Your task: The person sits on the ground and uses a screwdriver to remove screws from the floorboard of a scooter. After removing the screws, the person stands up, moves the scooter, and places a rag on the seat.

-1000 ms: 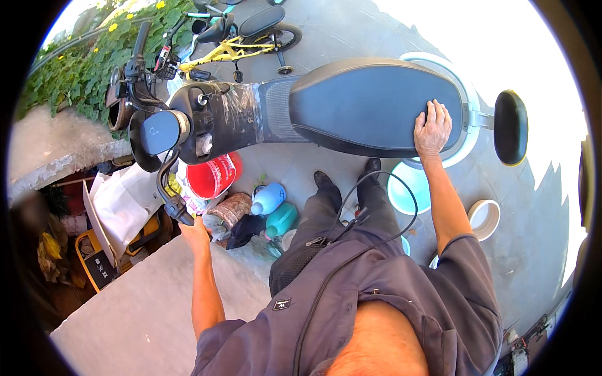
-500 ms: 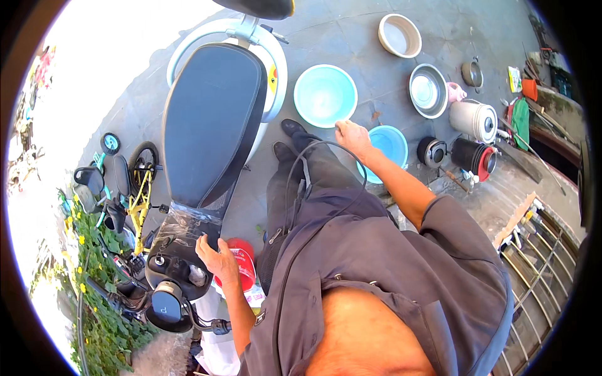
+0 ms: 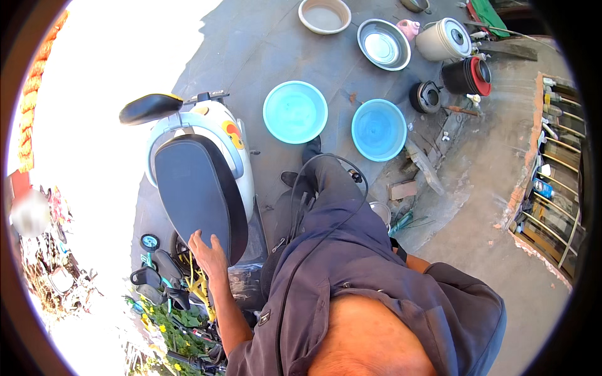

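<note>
My left hand (image 3: 208, 255), its fingers apart and nothing in it, is at the near left edge of the dark seat (image 3: 194, 188) of a scooter. Whether the fingertips touch the seat I cannot tell. My right hand is hidden behind my body; only a bit of the right forearm (image 3: 416, 264) shows below the sleeve. On the grey floor ahead of my feet stand a pale turquoise basin (image 3: 295, 113) and, to its right, a bluer basin (image 3: 379, 130). A dark cable (image 3: 332, 156) loops from my jacket over my legs.
Beyond stand a beige basin (image 3: 325, 15), a metal basin (image 3: 384, 45), a white lidded bucket (image 3: 443, 39), a black bucket (image 3: 461, 78) and a small dark stove (image 3: 425, 98). A brick (image 3: 402, 190) lies right of my legs. A metal-barred window (image 3: 561, 182) is far right.
My right hand, out near the basins before, has drawn back out of sight. My left hand has shifted from the scooter's handlebar end to its seat. The whole view has turned.
</note>
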The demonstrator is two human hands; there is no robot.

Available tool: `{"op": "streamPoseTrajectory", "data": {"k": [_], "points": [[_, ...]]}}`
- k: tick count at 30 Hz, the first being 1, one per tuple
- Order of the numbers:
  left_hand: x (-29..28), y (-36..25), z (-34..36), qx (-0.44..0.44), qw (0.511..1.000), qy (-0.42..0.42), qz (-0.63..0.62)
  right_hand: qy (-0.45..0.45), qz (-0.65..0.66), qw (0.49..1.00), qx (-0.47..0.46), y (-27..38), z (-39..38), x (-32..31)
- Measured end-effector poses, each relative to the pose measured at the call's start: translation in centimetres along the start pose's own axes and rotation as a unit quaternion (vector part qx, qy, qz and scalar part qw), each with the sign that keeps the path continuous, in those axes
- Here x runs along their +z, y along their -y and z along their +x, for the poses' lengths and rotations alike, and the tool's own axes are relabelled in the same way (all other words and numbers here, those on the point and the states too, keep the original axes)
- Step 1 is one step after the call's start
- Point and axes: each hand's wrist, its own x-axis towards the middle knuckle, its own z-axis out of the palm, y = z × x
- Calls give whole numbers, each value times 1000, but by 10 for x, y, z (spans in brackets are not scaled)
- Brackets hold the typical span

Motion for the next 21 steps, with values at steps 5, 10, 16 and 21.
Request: {"op": "streamPoseTrajectory", "data": {"k": [5,10,16,21], "points": [[-2,-50,60,35,998,-26,36,13,214,977,-25,65,4,-24],[23,-98,132,-13,998,25,50,31,363,929,-71,124,8,-72],[63,-118,163,-154,979,88,99,100,425,896,-78,219,29,-183],[68,-149,161,-221,955,146,136,34,227,973,33,265,48,-283]]}}
